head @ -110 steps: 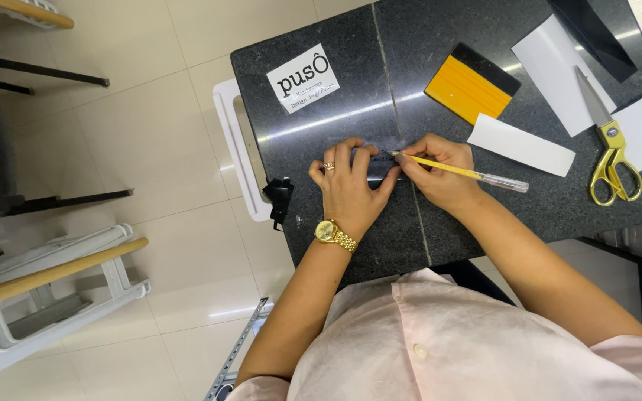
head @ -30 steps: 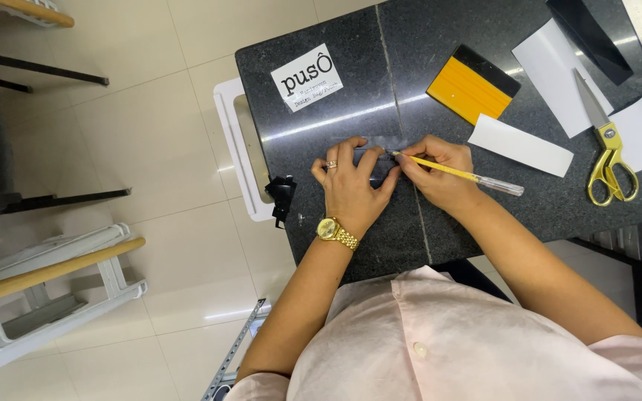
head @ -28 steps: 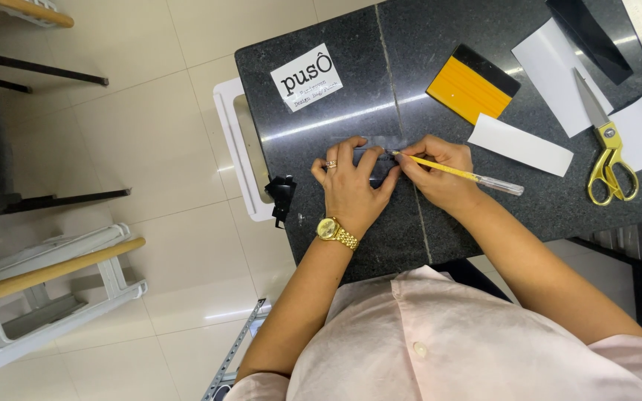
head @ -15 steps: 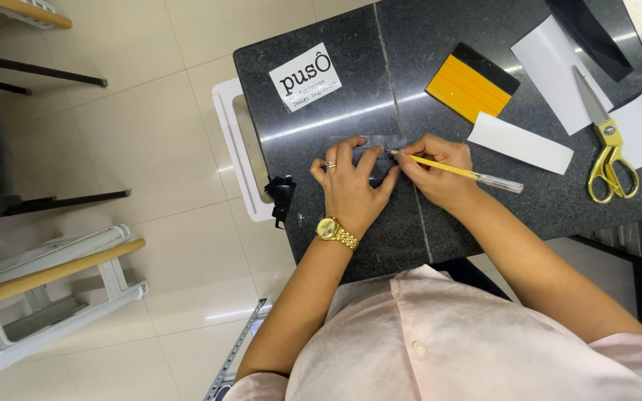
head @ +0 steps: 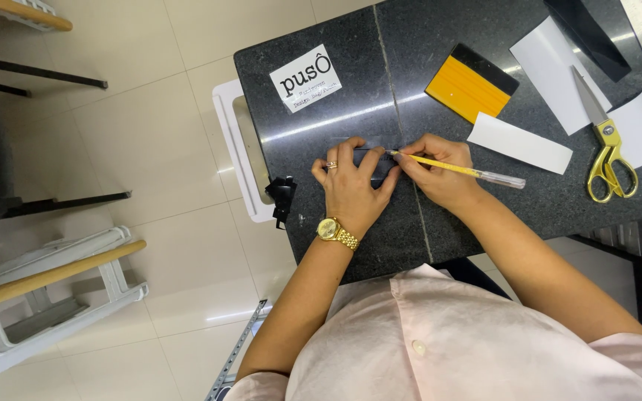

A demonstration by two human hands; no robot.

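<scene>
1. The left hand [head: 352, 189] is being held flat on the dark stone table [head: 336, 96], palm down, fingers slightly spread and pointing to the far side; a gold watch [head: 334, 231] is being worn on its wrist.
2. A small dark strip [head: 369, 154] is being pressed against the table under the left fingertips, near the middle of the tabletop; its edges are hard to make out against the stone.
3. The right hand [head: 440, 174] is being held just right of the left one, fingers pressed together and pinching one yellow pen-like tool [head: 458, 169]. Its tip is being pointed left, touching the strip just beside the left index finger.
4. On the far right, one yellow squeegee [head: 471, 83] with a black edge is lying, and one pair of gold-handled scissors [head: 605, 141] well apart from the hands.
5. Three white paper pieces [head: 519, 143] are being counted between squeegee and scissors.
6. One white printed card [head: 305, 78] is lying far left of the hands.
7. One black clip [head: 282, 197] is sitting at the table's left edge.
</scene>
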